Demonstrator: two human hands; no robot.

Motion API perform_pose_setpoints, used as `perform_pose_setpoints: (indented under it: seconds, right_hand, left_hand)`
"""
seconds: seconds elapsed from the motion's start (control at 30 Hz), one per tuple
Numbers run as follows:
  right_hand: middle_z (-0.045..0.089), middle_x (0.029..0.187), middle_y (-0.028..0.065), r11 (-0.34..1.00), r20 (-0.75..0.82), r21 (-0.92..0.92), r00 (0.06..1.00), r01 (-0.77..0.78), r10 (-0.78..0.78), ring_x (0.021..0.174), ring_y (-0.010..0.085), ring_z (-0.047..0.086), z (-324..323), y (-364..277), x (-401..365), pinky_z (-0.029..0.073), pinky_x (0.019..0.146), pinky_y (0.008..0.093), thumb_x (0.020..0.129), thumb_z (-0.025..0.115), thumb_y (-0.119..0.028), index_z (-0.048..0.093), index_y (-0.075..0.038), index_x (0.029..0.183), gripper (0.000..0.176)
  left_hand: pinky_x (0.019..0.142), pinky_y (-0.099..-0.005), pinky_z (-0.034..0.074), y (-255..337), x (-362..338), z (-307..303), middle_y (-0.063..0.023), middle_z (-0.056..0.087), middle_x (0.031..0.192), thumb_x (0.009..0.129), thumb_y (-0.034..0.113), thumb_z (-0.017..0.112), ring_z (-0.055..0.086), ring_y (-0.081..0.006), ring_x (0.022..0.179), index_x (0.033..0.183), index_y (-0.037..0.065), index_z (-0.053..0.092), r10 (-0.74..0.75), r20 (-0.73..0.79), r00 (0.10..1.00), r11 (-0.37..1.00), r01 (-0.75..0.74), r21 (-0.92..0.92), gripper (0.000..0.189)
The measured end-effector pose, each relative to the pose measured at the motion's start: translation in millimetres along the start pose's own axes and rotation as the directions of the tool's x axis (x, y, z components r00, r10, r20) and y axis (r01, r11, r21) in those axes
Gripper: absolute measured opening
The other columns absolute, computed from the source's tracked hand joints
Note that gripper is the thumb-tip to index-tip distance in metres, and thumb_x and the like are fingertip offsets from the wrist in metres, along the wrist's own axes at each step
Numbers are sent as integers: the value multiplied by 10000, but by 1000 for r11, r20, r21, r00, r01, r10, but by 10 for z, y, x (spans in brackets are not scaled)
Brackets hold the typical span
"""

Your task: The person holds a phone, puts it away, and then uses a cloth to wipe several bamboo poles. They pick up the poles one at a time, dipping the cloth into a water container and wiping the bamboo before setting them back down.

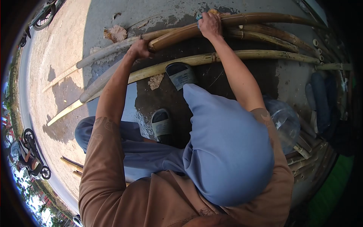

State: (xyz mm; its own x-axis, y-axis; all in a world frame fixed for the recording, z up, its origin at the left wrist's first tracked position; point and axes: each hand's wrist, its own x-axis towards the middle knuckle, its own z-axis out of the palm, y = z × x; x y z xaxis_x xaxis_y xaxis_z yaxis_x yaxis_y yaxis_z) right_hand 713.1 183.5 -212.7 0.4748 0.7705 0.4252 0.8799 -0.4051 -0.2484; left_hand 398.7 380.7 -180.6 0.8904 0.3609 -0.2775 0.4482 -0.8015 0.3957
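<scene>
A thick brown bamboo pole lies crosswise in front of me, its cut end pointing left. My left hand is closed at that cut end. Further right along the same pole, my right hand is wrapped over its top. A bit of blue-green cloth pokes out by the right fingers; most of it is hidden under the hand. Below the brown pole runs a yellowish bamboo pole. Behind my left hand, a thinner pole extends to the left.
Wet patches and a dry leaf mark the concrete floor. A slipper is under my right knee, another slipper nearer my body. Bamboo pieces and a clear plastic container stand at right. A motorbike is by the road.
</scene>
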Motion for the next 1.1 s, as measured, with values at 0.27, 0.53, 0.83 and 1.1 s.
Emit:
perform_pose_setpoints:
  seconds: [0.27,0.53,0.83,1.1]
  right_hand:
    - [687,1223,143,994,39,-82,996,-77,80,1202,355,616,-46,456,159,370,1176,542,964,608,-332,705,-115,1201,336]
    - [726,1255,168,962,545,112,825,-249,150,1211,348,672,-83,-796,228,523,1074,473,911,629,-436,766,-135,1202,440]
    - [713,1231,197,950,422,157,888,-270,183,1230,364,653,27,-846,25,440,1120,519,886,655,-407,753,-115,1172,420]
    - [736,1020,171,975,220,192,973,-114,70,1028,363,702,-44,-830,-248,526,957,510,851,654,-348,725,-101,958,279]
  left_hand:
    - [928,-504,563,79,-43,54,-257,744,1065,647,433,859,705,-434,1047,1260,55,671,-63,9,998,993,62,105,744]
    - [896,-521,571,203,-235,158,-250,740,1046,731,366,829,709,-443,1023,1305,92,607,-81,-98,992,977,99,188,673]
    - [908,-524,578,227,-185,42,-241,746,1059,709,330,864,711,-439,1031,1293,108,597,-97,-62,993,982,105,156,679]
    - [927,-516,573,10,-22,159,-215,750,1082,621,356,880,703,-426,1062,1233,111,645,-40,-49,998,993,45,108,699]
